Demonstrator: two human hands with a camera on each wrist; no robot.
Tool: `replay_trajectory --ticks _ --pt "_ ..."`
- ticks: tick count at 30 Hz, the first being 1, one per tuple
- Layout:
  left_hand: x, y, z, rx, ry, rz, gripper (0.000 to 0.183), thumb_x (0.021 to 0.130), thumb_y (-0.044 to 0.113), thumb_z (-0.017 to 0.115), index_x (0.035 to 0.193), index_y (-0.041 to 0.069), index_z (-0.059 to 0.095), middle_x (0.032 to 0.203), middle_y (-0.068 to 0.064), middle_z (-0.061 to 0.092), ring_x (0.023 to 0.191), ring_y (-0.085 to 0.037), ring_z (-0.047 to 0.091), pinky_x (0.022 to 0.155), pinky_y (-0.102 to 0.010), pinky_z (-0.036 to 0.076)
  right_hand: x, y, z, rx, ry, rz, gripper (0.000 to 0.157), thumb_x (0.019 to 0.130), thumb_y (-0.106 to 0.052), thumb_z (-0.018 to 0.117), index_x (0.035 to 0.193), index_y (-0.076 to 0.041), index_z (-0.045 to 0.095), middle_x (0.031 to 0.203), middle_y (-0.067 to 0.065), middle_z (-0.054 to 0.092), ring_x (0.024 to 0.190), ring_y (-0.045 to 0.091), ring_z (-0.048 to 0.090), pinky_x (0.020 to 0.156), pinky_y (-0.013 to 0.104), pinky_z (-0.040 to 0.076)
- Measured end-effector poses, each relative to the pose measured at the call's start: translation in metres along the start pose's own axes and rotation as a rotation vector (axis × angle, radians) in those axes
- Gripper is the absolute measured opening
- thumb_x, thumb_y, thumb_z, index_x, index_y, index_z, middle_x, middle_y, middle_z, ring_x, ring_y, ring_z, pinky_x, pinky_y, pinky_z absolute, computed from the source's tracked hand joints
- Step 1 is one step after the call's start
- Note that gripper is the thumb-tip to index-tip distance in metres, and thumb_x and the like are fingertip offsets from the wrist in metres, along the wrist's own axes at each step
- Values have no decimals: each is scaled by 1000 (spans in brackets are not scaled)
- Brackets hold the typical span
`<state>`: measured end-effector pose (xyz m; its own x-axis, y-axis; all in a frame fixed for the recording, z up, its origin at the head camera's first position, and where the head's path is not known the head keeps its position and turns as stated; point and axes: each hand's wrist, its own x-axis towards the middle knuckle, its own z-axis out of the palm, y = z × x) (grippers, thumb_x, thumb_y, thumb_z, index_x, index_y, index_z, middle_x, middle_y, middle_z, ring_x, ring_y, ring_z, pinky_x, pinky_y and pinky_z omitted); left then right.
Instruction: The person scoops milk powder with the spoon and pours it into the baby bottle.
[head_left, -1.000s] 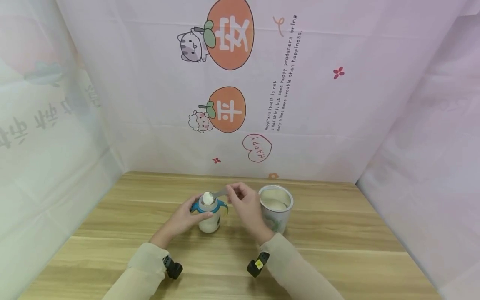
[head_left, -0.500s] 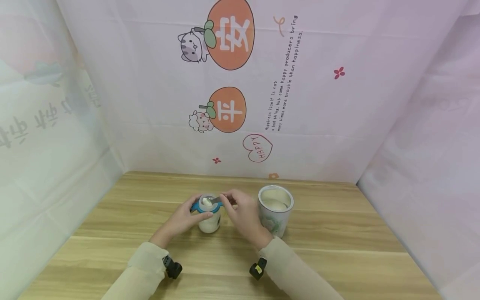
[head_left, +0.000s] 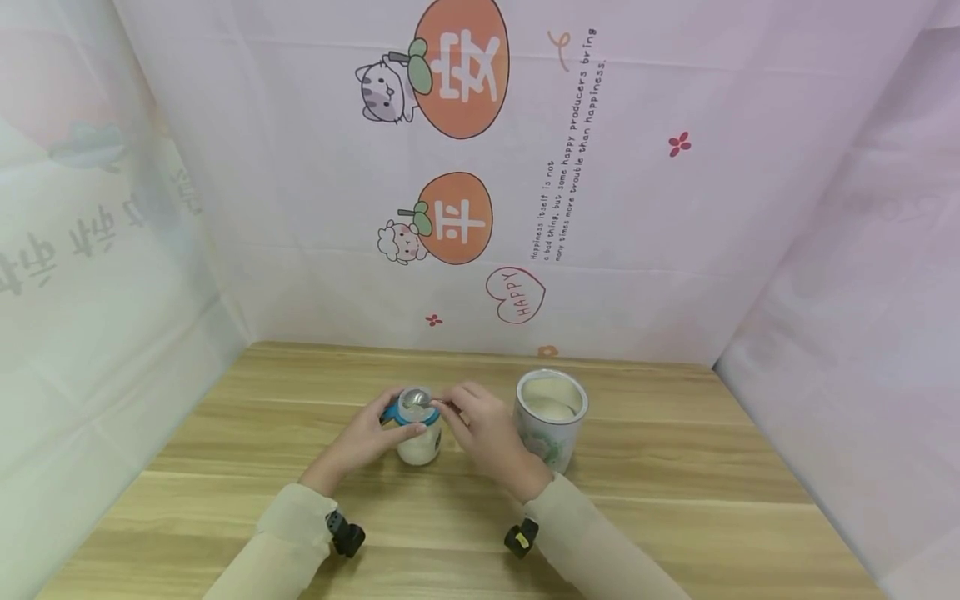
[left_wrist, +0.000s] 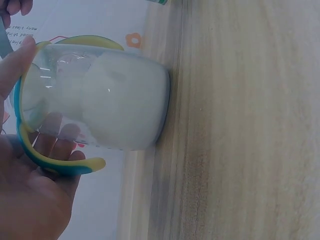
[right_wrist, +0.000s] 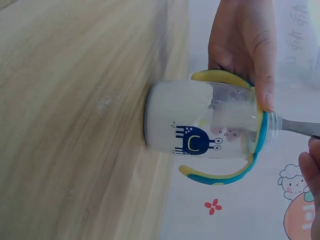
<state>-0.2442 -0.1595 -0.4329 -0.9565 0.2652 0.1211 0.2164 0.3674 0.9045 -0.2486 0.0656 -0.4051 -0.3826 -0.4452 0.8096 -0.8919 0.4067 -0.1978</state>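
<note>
A clear baby bottle (head_left: 418,452) with a blue-and-yellow two-handled collar stands upright on the table, its lower part full of white powder. My left hand (head_left: 367,437) grips it round the collar, thumb in front. Between thumb and fingers, my right hand (head_left: 487,429) pinches the handle of a metal spoon (head_left: 417,399). The spoon's bowl sits at the bottle's open mouth and looks nearly bare. In the right wrist view the spoon handle (right_wrist: 299,128) slants out of the neck, and a dark blue cartoon animal marks the bottle's side.
Right of my right hand stands an open white canister (head_left: 551,442) with pale powder inside. White specks of powder lie on the wooden table (right_wrist: 100,165). Printed cloth (head_left: 637,250) walls in the table at the back and sides.
The spoon has come down into the bottle's mouth and turned, and the white heap on it has gone. My right hand has sunk slightly; my left hand keeps its hold.
</note>
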Motion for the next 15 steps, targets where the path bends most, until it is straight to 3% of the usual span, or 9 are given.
replay_trajectory --ticks 9,15 --pt "-1 -3 1 1 -9 -1 70 91 38 75 150 17 43 142 -10 53 132 -35 47 107 -59 37 1 -5 -4 -111 -58 -108 4 96 -11 70 100 -9 69 94 1 63 82 8 60 72 10 49" --pt "0 -2 0 7 2 -16 73 89 42 76 150 19 43 143 -7 52 134 -32 46 109 -58 36 0 -5 -6 -109 -47 -128 7 100 -14 65 101 -9 69 96 1 63 85 9 60 74 10 49"
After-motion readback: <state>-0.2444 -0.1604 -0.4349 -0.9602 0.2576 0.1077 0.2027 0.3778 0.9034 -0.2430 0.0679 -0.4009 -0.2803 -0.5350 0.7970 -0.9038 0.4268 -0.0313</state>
